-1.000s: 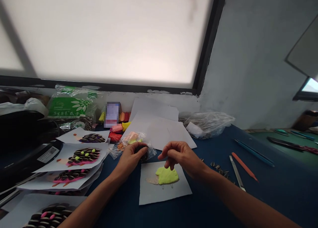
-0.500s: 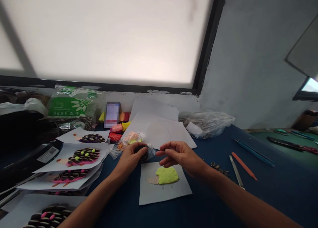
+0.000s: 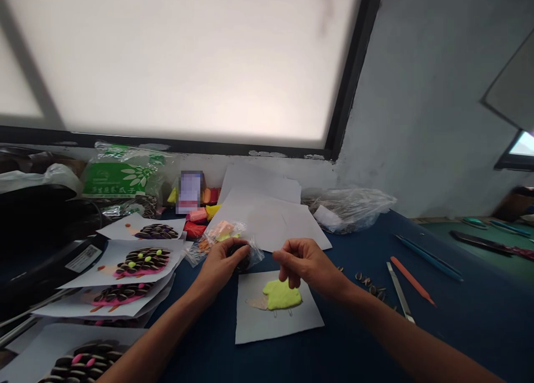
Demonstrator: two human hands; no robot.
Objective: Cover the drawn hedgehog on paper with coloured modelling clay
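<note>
Hedgehog figure (image 3: 280, 296) lies crosswise, snout (image 3: 256, 303) pointing leftward; left fingers (image 3: 237, 254) clamp a dark lump (image 3: 243, 263), right fingers (image 3: 298, 248) pinched together.

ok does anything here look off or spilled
Mildly, yes. Loose seeds lie scattered on the blue table, left of the silver tool, so they look spilled, though perhaps set out deliberately. Ragged whitish patches along the dark window frame look like chipped paint.

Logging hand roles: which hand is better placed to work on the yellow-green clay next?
Likely the right hand: it appears closer to the clay, while the left hand grips a dark item beyond the sheet.
</note>
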